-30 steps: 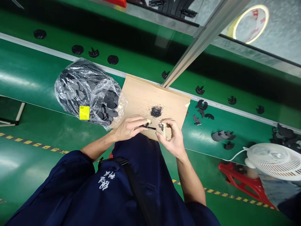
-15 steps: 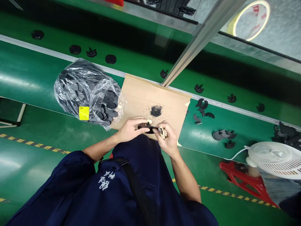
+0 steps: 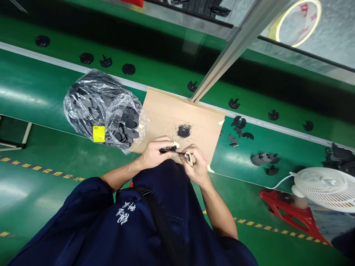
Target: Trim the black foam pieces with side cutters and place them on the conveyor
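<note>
My left hand (image 3: 156, 152) is closed on a thin black part (image 3: 164, 150), held nearly edge-on above my lap. A cream-coloured covering wraps one of its fingertips. Close by, my right hand (image 3: 197, 165) is closed around a small shiny metallic tool (image 3: 187, 157) at the part's right end. Its exact kind is too small to tell, and the fingers hide most of it. Beyond both hands, a pile of small black bits (image 3: 183, 130) lies on a brown cardboard sheet (image 3: 161, 107).
To the left sits a clear plastic bag (image 3: 94, 81) of flat black parts with a yellow label. Curved black pieces (image 3: 264, 158) lie to the right, near a white fan (image 3: 324, 184). A metal post (image 3: 219, 62) rises behind the cardboard. More black parts (image 3: 129, 69) line the green strip.
The black part has turned from showing its broad face to nearly edge-on. My right hand has shifted slightly left with the tool. The bit pile looks the same.
</note>
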A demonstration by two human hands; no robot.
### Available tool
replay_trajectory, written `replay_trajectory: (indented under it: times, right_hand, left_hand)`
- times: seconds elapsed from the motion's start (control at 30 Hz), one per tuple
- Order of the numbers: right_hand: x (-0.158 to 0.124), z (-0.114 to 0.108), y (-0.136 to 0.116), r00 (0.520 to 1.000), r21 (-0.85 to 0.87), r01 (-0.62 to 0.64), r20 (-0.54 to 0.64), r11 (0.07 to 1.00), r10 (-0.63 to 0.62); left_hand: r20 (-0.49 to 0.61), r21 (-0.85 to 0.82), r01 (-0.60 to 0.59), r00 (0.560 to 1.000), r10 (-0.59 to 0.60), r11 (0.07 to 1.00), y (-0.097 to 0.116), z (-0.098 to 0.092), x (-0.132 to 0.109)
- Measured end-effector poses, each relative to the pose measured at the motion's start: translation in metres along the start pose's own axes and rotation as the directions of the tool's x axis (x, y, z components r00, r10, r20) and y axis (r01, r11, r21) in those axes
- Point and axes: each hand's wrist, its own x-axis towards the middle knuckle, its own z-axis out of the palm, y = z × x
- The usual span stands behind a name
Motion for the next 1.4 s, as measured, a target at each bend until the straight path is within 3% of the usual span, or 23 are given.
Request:
replay_trajectory:
  times: [0.37,0.87,1.23,1.4]
  right_hand:
    - [-0.001,-0.001,0.003,0.999,0.04,-0.051,-0.01,0.998,0.051]
    - [-0.002,-0.004,0.005,0.983,0.129,-0.185,0.03,0.974,0.183]
    - [-0.007,-0.002,0.013,0.98,0.134,-0.196,0.005,0.971,0.197]
    - [-0.003,-0.007,0.012,0.993,0.127,-0.104,-0.037,0.987,0.109]
  left_hand:
    - [0.036,0.016,-0.025,0.999,0.025,1.0,-0.001,0.002,0.006]
    - [0.045,-0.076,0.083,0.996,-0.079,0.994,-0.001,0.007,0.006]
    - [0.05,-0.101,0.18,0.983,-0.176,0.978,-0.007,0.018,0.008]
    - [0.041,-0.109,0.089,0.995,-0.085,0.99,-0.005,0.018,0.014]
